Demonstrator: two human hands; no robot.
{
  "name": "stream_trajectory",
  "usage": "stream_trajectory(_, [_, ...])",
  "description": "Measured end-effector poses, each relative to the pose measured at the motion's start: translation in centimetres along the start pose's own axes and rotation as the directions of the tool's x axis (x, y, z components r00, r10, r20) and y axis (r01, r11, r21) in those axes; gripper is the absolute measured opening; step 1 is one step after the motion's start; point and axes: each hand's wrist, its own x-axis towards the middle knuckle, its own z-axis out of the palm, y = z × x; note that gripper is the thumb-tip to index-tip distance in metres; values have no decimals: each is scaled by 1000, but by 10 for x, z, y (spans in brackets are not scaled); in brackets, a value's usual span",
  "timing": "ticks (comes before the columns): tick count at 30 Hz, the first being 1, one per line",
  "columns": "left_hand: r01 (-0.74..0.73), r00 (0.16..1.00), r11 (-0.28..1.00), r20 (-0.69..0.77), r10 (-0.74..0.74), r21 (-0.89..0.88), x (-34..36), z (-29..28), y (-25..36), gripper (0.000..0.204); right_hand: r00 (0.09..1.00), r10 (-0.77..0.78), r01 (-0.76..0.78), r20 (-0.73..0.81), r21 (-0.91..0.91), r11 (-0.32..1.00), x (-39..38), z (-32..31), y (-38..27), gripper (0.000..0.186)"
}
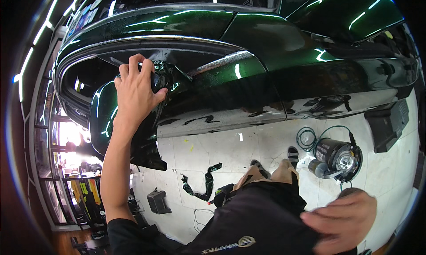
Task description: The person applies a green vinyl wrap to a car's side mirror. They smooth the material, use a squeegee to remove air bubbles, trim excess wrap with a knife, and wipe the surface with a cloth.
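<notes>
My left hand (135, 88) reaches over the side mirror (102, 115) of a dark green car. Its fingers curl around crumpled glossy green film (166, 75) at the mirror's inner end, with the thumb spread to the right. Some film (148, 157) hangs loose below the mirror. Whether the fingertips pinch only film or also grip the mirror itself is hard to see. My right hand (341, 219) is at the lower right, away from the car and smeared by motion, so its fingers cannot be read. Behind the mirror lies the green car door (230, 84).
A cut strip of green film (206, 195) lies on the pale tiled floor (248, 146). To the right stand a black bucket-shaped machine (330, 153), a spray bottle (317, 168) and a coiled green hose (306, 137). A grey step box (157, 202) is at the left.
</notes>
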Motion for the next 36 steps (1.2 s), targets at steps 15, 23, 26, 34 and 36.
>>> stream_trajectory(15, [238, 963, 364, 268, 34, -901, -78, -23, 32, 17, 891, 445, 91, -92, 996, 24, 125, 190, 198, 35])
stream_trajectory(23, [449, 782, -217, 499, -373, -867, -128, 70, 75, 35, 673, 653, 78, -346, 912, 403, 204, 193, 189, 21])
stream_trajectory(26, [339, 834, -163, 377, -404, -926, -112, 63, 82, 44, 587, 683, 132, -434, 884, 448, 213, 199, 183, 19])
stream_trajectory(34, [231, 880, 50, 187, -436, -972, -114, 63, 88, 51, 474, 615, 147, -630, 745, 650, 233, 218, 172, 12])
stream_trajectory(36, [240, 880, 49, 196, -432, -969, -118, 66, 84, 51, 482, 617, 117, -621, 744, 658, 235, 219, 172, 12])
